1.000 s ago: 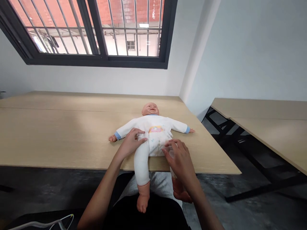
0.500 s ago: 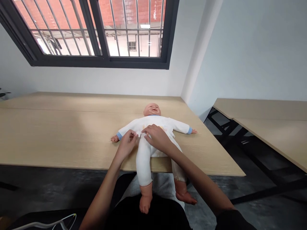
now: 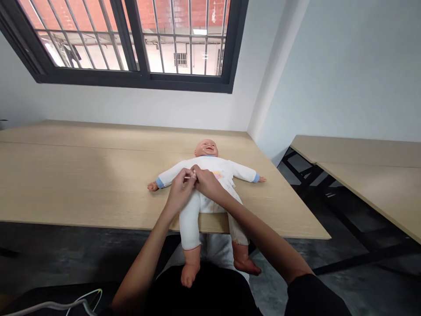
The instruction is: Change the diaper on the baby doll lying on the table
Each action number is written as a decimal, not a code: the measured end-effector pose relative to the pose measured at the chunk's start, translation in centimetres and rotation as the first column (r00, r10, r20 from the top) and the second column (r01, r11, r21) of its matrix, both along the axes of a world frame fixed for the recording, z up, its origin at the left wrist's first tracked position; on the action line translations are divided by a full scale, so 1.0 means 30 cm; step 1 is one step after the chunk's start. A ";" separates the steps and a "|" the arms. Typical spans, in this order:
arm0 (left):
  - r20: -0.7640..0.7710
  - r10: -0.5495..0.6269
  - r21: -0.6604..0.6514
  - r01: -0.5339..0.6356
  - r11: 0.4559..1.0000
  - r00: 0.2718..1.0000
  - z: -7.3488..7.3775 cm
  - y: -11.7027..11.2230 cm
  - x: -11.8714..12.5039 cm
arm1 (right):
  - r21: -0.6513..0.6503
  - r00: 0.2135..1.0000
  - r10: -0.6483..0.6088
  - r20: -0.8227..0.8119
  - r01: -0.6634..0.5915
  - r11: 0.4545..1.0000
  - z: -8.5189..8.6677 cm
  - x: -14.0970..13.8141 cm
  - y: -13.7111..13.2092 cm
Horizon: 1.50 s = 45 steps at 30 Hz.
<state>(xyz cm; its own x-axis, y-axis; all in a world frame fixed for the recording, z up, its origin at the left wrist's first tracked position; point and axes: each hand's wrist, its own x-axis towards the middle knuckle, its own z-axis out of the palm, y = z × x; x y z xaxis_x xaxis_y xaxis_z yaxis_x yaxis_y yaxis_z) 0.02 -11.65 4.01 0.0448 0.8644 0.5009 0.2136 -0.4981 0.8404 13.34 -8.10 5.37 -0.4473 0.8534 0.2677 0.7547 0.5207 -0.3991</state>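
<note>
A baby doll [image 3: 210,169] in a white romper with blue cuffs lies face up on the wooden table [image 3: 82,184]. Its legs hang over the front edge. My left hand [image 3: 180,189] and my right hand [image 3: 204,181] meet over the doll's left side at chest height. Both pinch the white romper fabric there, fingertips touching each other. What the fingers hold besides the cloth is too small to make out.
A second wooden table [image 3: 368,162] stands to the right across a gap of dark floor. A barred window [image 3: 131,39] fills the wall behind. A white cable [image 3: 66,300] lies at the lower left.
My right hand has moved from the doll's right thigh across to its chest on the left side. My left hand has risen from the hip, and both now pinch the romper together.
</note>
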 end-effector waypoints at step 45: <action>-0.689 -0.141 -0.040 0.156 0.987 0.711 0.002 -0.083 0.023 | -0.020 0.641 -0.326 -0.695 0.436 0.900 -0.025 0.335 -0.413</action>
